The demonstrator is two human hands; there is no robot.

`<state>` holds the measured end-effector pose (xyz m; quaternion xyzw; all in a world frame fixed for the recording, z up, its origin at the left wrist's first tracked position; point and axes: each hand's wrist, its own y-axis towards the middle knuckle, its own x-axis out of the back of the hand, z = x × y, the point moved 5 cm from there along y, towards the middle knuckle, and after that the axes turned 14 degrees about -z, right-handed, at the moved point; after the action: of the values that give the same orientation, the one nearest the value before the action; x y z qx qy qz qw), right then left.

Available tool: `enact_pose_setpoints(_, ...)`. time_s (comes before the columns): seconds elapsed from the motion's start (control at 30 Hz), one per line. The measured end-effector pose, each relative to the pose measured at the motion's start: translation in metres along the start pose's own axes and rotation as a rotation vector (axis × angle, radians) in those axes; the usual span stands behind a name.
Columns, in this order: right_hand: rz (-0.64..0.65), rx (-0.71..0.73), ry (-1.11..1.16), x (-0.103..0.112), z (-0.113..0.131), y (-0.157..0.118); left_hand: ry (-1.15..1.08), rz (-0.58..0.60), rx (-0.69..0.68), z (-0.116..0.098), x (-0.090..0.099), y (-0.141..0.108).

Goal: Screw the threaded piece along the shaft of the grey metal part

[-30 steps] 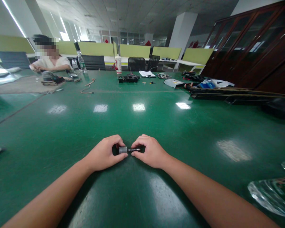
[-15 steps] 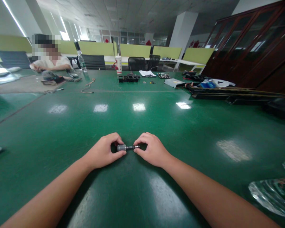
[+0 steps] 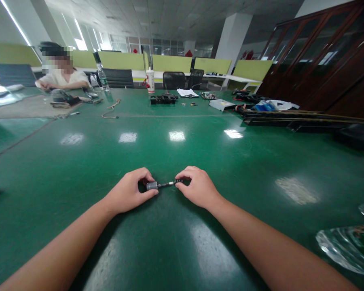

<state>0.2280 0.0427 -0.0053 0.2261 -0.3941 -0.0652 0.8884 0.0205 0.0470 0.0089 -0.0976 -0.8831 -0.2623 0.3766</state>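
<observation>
On the green table (image 3: 170, 218), my left hand (image 3: 132, 190) pinches a grey metal cylinder (image 3: 152, 185) between thumb and fingers. A thin shaft (image 3: 166, 184) extends rightward from the cylinder toward my right hand. My right hand (image 3: 198, 186) is closed on a dark ribbed piece (image 3: 178, 181) at the shaft's right end. The cylinder, shaft and ribbed piece lie in one line between the hands, low over the table or on it; which one I cannot tell.
A person (image 3: 63, 76) sits at the far left. A water bottle (image 3: 102, 76), a white bottle (image 3: 151, 81) and a black part (image 3: 164, 99) stand across the table. Long black parts (image 3: 276, 118) lie at the right, a clear glass object (image 3: 346, 246) at the near right.
My right hand has moved slightly right, and the dark ribbed piece now shows at its fingertips. More of the shaft is exposed. My left hand has shifted slightly left with the cylinder.
</observation>
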Motion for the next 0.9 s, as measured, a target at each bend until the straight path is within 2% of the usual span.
enact_pose_setpoints(0.13, -0.028, -0.061, -0.019, 0.002, -0.008, 0.002, 0.008, -0.006, 0.012, 0.000, 0.000, 0.001)
enact_pose_setpoints(0.33, 0.009, 0.015, 0.017, 0.000, 0.002, -0.001, 0.016, -0.011, 0.010, 0.000, 0.000, 0.001)
enact_pose_setpoints(0.57, 0.010, 0.019, 0.100, -0.002, 0.007, -0.002, 0.002, -0.011, 0.019, -0.003, -0.001, 0.001)
enact_pose_setpoints(0.73, 0.119, 0.057, 0.228, -0.007, 0.017, -0.007, -0.033, 0.048, -0.003, -0.014, -0.009, -0.002)
enact_pose_setpoints(0.9, 0.169, 0.104, 0.225, -0.008, 0.023, -0.009, -0.040, 0.070, -0.010, -0.014, -0.011, -0.004)
